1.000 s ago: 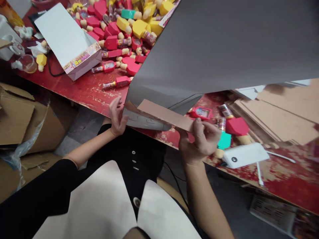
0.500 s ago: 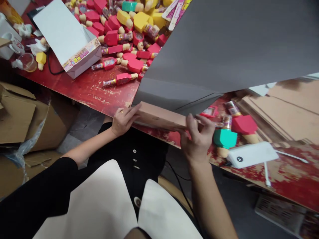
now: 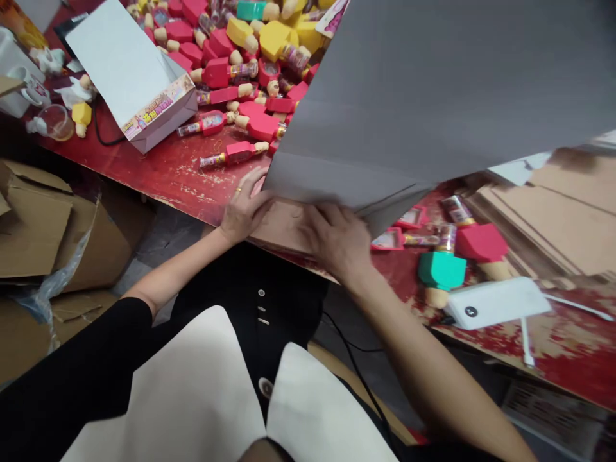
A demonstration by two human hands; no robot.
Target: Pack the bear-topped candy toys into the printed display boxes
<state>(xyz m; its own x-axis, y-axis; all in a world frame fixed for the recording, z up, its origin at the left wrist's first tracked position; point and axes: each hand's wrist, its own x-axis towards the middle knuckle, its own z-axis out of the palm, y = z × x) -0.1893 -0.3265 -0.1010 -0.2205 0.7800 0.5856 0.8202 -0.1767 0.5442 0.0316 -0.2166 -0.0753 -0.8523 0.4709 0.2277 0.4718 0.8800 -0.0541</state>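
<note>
Lying lengthwise along table edge (image 3: 158, 194): flap (image 3: 285, 224)

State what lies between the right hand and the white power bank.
Nearest the white power bank, a green toy; nearer the right hand, red toys on the red table, in the head view.

Shows smooth, matt grey card on large panel (image 3: 409, 96); dull brown, uncoated cardboard along narrow flap (image 3: 282, 224). Reads as red-coated tabletop (image 3: 161, 170), scuffed through to rough, pale patches. Looks like smooth white card on upright-sided box (image 3: 120, 64), with a printed edge. Note hard, smooth plastic on red toy-like piece (image 3: 481, 242), green piece (image 3: 441, 269) and white power bank (image 3: 505, 303). See clear, shiny plastic in cup (image 3: 56, 122); creased brown cardboard in cartons (image 3: 33, 224); matt black cloth in garment (image 3: 235, 282).
</note>
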